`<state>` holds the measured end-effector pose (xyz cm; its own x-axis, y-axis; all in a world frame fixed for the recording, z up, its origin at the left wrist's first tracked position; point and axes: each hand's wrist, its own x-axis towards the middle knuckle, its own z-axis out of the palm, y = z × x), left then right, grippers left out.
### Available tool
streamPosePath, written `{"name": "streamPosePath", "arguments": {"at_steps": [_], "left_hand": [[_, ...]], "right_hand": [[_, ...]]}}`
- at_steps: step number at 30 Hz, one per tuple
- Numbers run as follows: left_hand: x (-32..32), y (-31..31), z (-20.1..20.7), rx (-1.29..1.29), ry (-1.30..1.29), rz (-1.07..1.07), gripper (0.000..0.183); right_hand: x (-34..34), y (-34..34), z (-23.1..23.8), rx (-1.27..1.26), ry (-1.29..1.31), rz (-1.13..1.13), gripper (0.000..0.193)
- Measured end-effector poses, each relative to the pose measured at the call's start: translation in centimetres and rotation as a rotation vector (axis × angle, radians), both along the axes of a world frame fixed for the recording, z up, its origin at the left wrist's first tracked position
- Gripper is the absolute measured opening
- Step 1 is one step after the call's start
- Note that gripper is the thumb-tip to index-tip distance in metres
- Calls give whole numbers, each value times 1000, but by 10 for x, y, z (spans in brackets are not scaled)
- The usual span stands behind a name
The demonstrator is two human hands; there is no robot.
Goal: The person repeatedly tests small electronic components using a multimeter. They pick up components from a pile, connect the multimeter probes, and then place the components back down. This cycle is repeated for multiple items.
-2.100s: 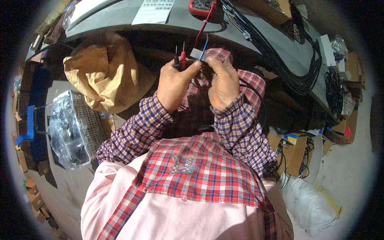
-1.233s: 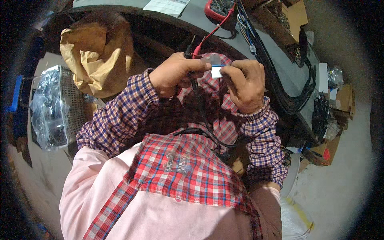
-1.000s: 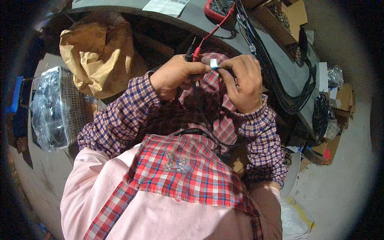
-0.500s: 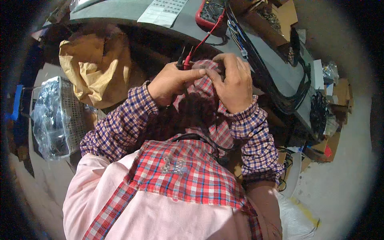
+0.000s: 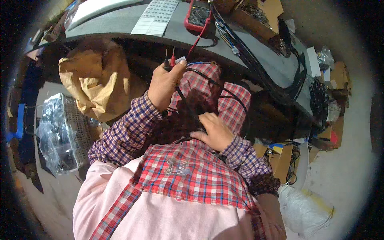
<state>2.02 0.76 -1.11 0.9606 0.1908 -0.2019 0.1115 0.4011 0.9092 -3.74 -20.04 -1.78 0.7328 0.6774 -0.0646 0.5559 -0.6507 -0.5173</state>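
Fingers of the left hand (image 5: 162,86): closed together, thumb uppermost, clamped on a black probe (image 5: 167,65) and a red probe (image 5: 173,61), both tips pointing up and away from the body. A white tag (image 5: 181,60) shows at the thumb tip. Fingers of the right hand (image 5: 217,132): lightly curled over the lap, well apart from the left; whether they grip anything cannot be told.

A blue wire (image 5: 196,63) extends rightward from the tag to what appears to be a small terminal (image 5: 214,63). Handling: the wire should be light and flexible; hold it close to the terminal to limit bending. The tag is probably thin and easily creased; pinch it flat. The probes should be rigid and light; grip the insulated bodies, clear of the slender tips.

A black cable (image 5: 212,81) curves across the plaid cloth (image 5: 236,116); expect springy resistance, so support it along its length.

Farther out, a red lead (image 5: 195,43) reaches a red-cased meter (image 5: 198,16) on the worktop (image 5: 176,26), beside a black cable bundle (image 5: 276,86).
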Motion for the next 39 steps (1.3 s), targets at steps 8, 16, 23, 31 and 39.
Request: {"name": "streamPosePath", "arguments": {"at_steps": [8,16,23,31,39], "left_hand": [[-1,10,10,227,-18,26,23],[2,12,-31,693,-152,-10,22],[-2,-38,31,488,-144,-112,13],[-17,6,65,651,-418,24,32],[1,48,22,785,-469,-152,34]], "right_hand": [[7,6,13,117,-297,-20,48],[69,-34,-16,1,4,-427,53],[16,-1,32,-136,93,-269,34],[-35,-177,95,-304,-397,-777,20],[-177,-450,19,-923,-419,-1447,44]]}}
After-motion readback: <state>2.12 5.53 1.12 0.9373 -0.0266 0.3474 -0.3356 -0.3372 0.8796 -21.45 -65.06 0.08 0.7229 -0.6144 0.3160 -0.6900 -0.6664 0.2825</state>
